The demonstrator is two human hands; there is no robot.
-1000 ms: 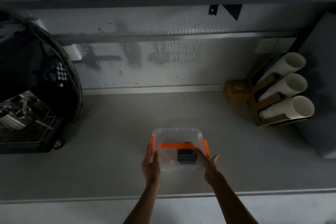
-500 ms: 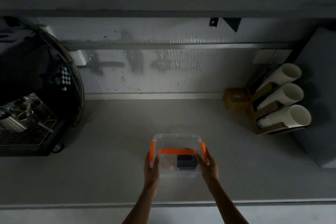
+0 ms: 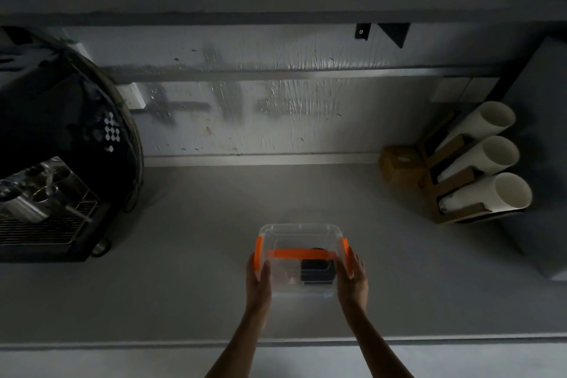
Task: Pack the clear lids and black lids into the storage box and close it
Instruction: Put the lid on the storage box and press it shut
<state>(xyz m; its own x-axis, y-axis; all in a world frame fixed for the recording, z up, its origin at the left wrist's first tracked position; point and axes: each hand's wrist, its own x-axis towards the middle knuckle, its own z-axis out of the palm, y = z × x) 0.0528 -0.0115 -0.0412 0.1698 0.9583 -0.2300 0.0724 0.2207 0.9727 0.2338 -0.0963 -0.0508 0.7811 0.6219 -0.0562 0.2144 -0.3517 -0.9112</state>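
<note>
A clear plastic storage box point(image 3: 299, 235) with a lid on top, orange side latches and an orange handle stands on the grey counter. A stack of black lids point(image 3: 316, 271) shows through its right half; faint clear lids point(image 3: 285, 273) show through its left half. My left hand point(image 3: 258, 281) presses against the left orange latch. My right hand point(image 3: 352, 275) lies on the right orange latch. Both hands clasp the box's sides.
A black espresso machine point(image 3: 58, 144) with a metal drip grate fills the left. At the right stand three rolls of white paper cups in cardboard holders point(image 3: 478, 169) and a small brown box point(image 3: 399, 166). The counter's front edge point(image 3: 153, 344) runs below the hands.
My right hand has closed in from beside the box onto its right latch. The left hand has stayed on the left latch. The view tilted slightly down.
</note>
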